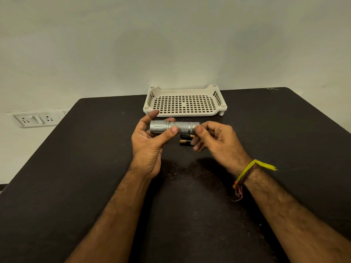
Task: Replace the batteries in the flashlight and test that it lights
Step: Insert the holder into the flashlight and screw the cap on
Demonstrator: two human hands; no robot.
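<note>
A silver metal flashlight (171, 127) is held level above the dark table, its wide head end pointing left. My left hand (150, 145) cradles the head end, with the thumb pressed on the knurled body. My right hand (214, 140) pinches the tail cap end between thumb and forefinger. Two black and copper batteries (185, 141) lie side by side on the table just below the flashlight, partly hidden by my right fingers.
A cream perforated plastic tray (185, 112) stands behind the flashlight near the table's far edge. The dark table (95, 168) ends at a pale wall. A wall socket plate (36, 120) sits at the left, beyond the table edge.
</note>
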